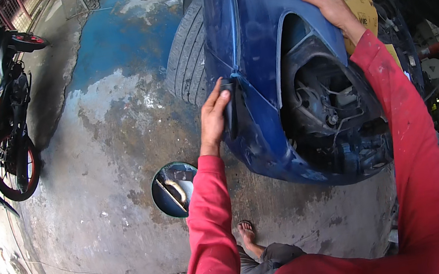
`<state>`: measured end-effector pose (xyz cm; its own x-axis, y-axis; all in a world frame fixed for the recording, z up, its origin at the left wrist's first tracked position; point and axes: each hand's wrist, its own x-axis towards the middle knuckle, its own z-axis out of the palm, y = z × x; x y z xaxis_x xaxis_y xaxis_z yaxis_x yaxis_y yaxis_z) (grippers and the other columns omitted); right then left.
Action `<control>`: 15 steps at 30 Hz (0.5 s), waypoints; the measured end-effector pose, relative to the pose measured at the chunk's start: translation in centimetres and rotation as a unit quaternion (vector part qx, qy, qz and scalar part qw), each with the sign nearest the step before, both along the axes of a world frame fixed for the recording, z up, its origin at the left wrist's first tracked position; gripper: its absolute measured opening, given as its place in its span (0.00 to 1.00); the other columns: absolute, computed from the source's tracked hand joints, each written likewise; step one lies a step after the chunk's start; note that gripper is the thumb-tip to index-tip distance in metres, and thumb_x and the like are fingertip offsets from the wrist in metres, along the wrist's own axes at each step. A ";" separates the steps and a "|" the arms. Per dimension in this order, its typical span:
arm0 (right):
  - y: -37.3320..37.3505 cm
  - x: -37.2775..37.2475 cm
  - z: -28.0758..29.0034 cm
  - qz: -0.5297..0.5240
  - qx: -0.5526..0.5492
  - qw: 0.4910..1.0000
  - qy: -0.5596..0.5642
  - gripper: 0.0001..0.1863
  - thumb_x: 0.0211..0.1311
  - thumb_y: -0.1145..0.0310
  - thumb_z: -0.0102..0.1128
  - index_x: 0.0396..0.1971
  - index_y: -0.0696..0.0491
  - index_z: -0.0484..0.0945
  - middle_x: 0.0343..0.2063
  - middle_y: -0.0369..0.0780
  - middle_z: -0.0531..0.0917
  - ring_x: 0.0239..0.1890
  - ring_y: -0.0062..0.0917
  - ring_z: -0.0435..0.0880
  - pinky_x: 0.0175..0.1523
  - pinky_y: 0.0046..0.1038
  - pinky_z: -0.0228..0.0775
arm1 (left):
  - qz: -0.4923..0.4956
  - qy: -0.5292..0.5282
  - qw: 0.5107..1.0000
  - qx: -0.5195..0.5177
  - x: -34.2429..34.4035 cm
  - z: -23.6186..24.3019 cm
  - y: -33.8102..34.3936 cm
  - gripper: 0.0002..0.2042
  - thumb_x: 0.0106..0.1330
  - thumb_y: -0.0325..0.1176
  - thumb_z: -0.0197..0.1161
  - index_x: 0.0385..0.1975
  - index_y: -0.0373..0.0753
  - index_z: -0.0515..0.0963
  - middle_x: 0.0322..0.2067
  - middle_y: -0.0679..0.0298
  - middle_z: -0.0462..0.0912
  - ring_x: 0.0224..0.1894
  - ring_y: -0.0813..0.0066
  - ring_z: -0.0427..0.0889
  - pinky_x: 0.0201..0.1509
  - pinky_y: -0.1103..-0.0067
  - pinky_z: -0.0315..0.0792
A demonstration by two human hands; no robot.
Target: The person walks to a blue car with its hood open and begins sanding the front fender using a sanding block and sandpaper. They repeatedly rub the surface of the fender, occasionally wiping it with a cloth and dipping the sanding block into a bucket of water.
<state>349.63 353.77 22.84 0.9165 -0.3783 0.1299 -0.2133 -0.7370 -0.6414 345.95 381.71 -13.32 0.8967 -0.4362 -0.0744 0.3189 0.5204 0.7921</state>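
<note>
A: Where does the black hand block lie?

B: Against the side of the blue bumper, just below its seam with the blue front fender, long axis roughly upright. The left hand holds it from the outer side, fingers closed along the block, thumb near its upper end.

A: And the right hand?

B: It rests at the fender's inner edge, above the open headlight cavity, thumb spread across the paint. The remaining fingers are partly hidden, so one cannot tell whether they hook the edge. Tan sheets, perhaps sandpaper, lie just beyond.

A: How should the block handle?

B: Probably light and firm, slippery if wet; its long sides offer the best hold, with fingertips clear of the working face. The bumper is likely thin and springy, the painted surface easily scratched, so even pressure suits it.

A: What stands nearby?

B: A round container on the floor and, farther left, a motorcycle.
</note>
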 end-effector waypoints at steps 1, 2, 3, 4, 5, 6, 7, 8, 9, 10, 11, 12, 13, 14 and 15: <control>0.0 -0.5 -0.1 0.001 0.016 1.000 0.010 0.44 0.63 0.44 0.79 0.67 0.62 0.76 0.52 0.48 0.89 0.44 0.28 0.92 0.52 0.29 0.85 | 0.023 0.108 0.993 -0.046 -1.3 -3.3 2.2 0.26 0.81 0.43 0.64 0.72 0.35 0.75 0.56 0.62 0.85 0.56 0.70 0.83 0.66 0.74 0.74; 0.2 -0.2 -0.1 0.014 0.026 1.000 -0.007 0.43 0.64 0.45 0.78 0.67 0.62 0.76 0.52 0.47 0.89 0.42 0.27 0.92 0.51 0.28 0.85 | 0.032 0.212 0.972 -0.095 -2.2 -6.8 4.8 0.23 0.82 0.42 0.62 0.70 0.36 0.76 0.54 0.66 0.85 0.55 0.74 0.83 0.64 0.76 0.75; 0.3 -0.7 0.0 0.026 0.051 0.998 -0.008 0.40 0.66 0.46 0.77 0.67 0.61 0.76 0.52 0.45 0.89 0.44 0.25 0.91 0.53 0.27 0.84 | 0.088 0.294 0.946 -0.106 -5.0 -10.4 7.6 0.20 0.83 0.42 0.61 0.66 0.37 0.78 0.54 0.66 0.85 0.54 0.78 0.82 0.61 0.78 0.75; 0.6 -0.8 -0.2 -0.005 0.062 0.998 0.016 0.40 0.66 0.47 0.77 0.67 0.61 0.76 0.52 0.45 0.89 0.46 0.25 0.91 0.54 0.27 0.83 | 0.154 0.314 0.934 -0.075 -8.3 -14.1 10.3 0.19 0.83 0.42 0.61 0.66 0.38 0.78 0.54 0.67 0.84 0.53 0.81 0.81 0.58 0.78 0.74; 0.9 -0.8 0.0 -0.007 0.071 0.997 0.014 0.40 0.67 0.47 0.77 0.68 0.61 0.76 0.53 0.44 0.88 0.47 0.24 0.90 0.55 0.27 0.82 | 0.226 0.322 0.919 0.006 -11.5 -17.8 13.1 0.23 0.82 0.44 0.64 0.69 0.39 0.77 0.56 0.67 0.84 0.52 0.80 0.80 0.56 0.76 0.74; 1.2 -0.6 0.3 0.002 0.073 0.997 -0.002 0.40 0.67 0.48 0.76 0.68 0.60 0.76 0.53 0.44 0.88 0.48 0.23 0.89 0.56 0.26 0.82 | 0.284 0.405 0.861 0.113 -15.5 -21.4 15.1 0.29 0.78 0.47 0.68 0.72 0.36 0.75 0.58 0.64 0.84 0.56 0.76 0.81 0.58 0.73 0.76; 1.5 -0.5 0.5 -0.002 0.056 0.998 -0.004 0.40 0.68 0.48 0.76 0.69 0.60 0.75 0.54 0.44 0.88 0.50 0.23 0.88 0.58 0.26 0.81 | 0.300 0.385 0.868 0.090 -17.9 -24.9 17.3 0.33 0.76 0.46 0.72 0.73 0.32 0.73 0.60 0.59 0.85 0.60 0.69 0.82 0.63 0.67 0.77; 1.7 -0.5 0.6 -0.023 0.039 0.999 -0.001 0.40 0.69 0.49 0.75 0.70 0.60 0.74 0.55 0.44 0.87 0.52 0.23 0.87 0.59 0.25 0.79 | 0.316 0.314 0.885 0.137 -20.7 -28.3 18.4 0.34 0.73 0.43 0.75 0.72 0.29 0.73 0.61 0.53 0.85 0.61 0.64 0.84 0.67 0.64 0.76; 1.9 -0.5 0.7 -0.021 0.030 0.999 -0.004 0.41 0.69 0.49 0.75 0.71 0.61 0.74 0.56 0.44 0.86 0.52 0.23 0.87 0.60 0.25 0.79 | 0.309 0.219 0.872 0.310 -21.7 -31.4 19.6 0.34 0.71 0.41 0.77 0.71 0.27 0.74 0.61 0.49 0.85 0.57 0.60 0.85 0.68 0.65 0.76; 1.9 -0.6 0.7 -0.043 0.025 0.999 0.009 0.41 0.69 0.49 0.75 0.72 0.61 0.73 0.57 0.45 0.86 0.53 0.23 0.87 0.61 0.25 0.78 | 0.331 0.195 0.864 0.327 -22.8 -34.3 19.8 0.37 0.68 0.45 0.79 0.69 0.23 0.74 0.62 0.42 0.84 0.62 0.54 0.84 0.72 0.66 0.73; 1.7 -0.7 0.7 -0.051 -0.017 0.999 0.009 0.42 0.69 0.49 0.75 0.72 0.61 0.72 0.58 0.46 0.86 0.54 0.25 0.87 0.62 0.26 0.77 | 0.291 0.218 0.789 0.495 -22.6 -36.7 20.1 0.43 0.65 0.50 0.80 0.68 0.19 0.73 0.64 0.36 0.81 0.68 0.45 0.80 0.76 0.63 0.70; 1.6 -0.7 0.7 -0.056 -0.055 0.997 0.011 0.42 0.69 0.49 0.75 0.73 0.61 0.72 0.58 0.47 0.86 0.55 0.27 0.87 0.64 0.27 0.77 | 0.289 0.204 0.776 0.522 -22.6 -38.7 20.1 0.48 0.62 0.54 0.81 0.68 0.17 0.71 0.65 0.30 0.78 0.72 0.38 0.76 0.79 0.61 0.67; 1.5 -0.7 0.8 -0.049 -0.091 0.995 -0.002 0.43 0.68 0.49 0.76 0.74 0.60 0.71 0.59 0.49 0.86 0.56 0.29 0.87 0.65 0.28 0.76 | 0.265 0.219 0.755 0.558 -21.7 -40.4 20.0 0.48 0.62 0.54 0.81 0.68 0.17 0.72 0.65 0.29 0.77 0.71 0.37 0.76 0.78 0.60 0.67; 1.6 -0.7 1.0 -0.059 -0.208 0.976 -0.008 0.43 0.68 0.49 0.76 0.74 0.60 0.71 0.60 0.50 0.86 0.58 0.32 0.87 0.66 0.29 0.76 | 0.217 0.223 0.748 0.585 -21.1 -41.4 20.0 0.48 0.61 0.54 0.81 0.67 0.16 0.72 0.65 0.27 0.77 0.70 0.36 0.76 0.78 0.60 0.68; 2.1 -0.6 1.2 -0.056 -0.316 0.947 -0.030 0.44 0.68 0.49 0.76 0.75 0.59 0.70 0.61 0.51 0.85 0.60 0.35 0.87 0.67 0.31 0.75 | 0.193 0.246 0.750 0.584 -20.1 -42.2 19.9 0.47 0.60 0.56 0.82 0.65 0.18 0.74 0.59 0.30 0.82 0.64 0.36 0.82 0.72 0.59 0.73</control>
